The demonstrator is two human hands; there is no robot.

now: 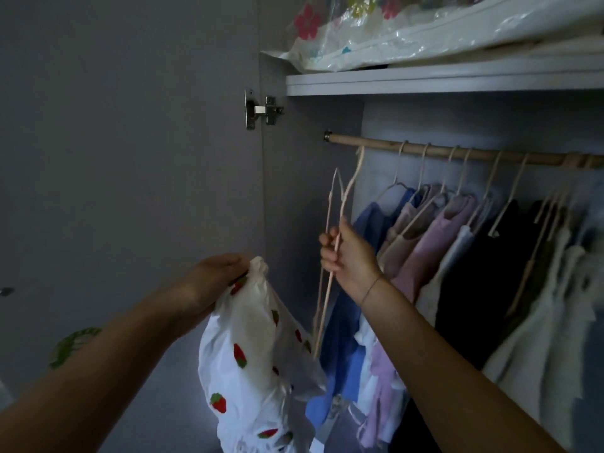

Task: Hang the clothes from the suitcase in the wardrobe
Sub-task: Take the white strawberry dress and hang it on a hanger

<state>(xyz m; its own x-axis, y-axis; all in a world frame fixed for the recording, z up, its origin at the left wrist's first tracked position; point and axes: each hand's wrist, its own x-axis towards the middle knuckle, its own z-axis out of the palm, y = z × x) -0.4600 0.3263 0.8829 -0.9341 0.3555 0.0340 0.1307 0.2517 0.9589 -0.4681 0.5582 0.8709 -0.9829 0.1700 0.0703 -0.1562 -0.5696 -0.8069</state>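
My left hand [215, 276] pinches the top of a white garment with red strawberries [255, 361], which hangs down in front of the open wardrobe. My right hand [346, 253] grips a thin pale pink hanger [333, 223] by its side. The hanger's hook is at the wooden rail [385, 146], near the rail's left end. The strawberry garment is not on the hanger. The suitcase is out of view.
Several garments, blue [369, 230], pink [438, 237], black and cream, hang on hangers to the right along the rail. A shelf [425, 81] above holds a plastic bag with a flower print [392, 31]. The wardrobe door [130, 158] stands open on the left with its hinge [261, 109].
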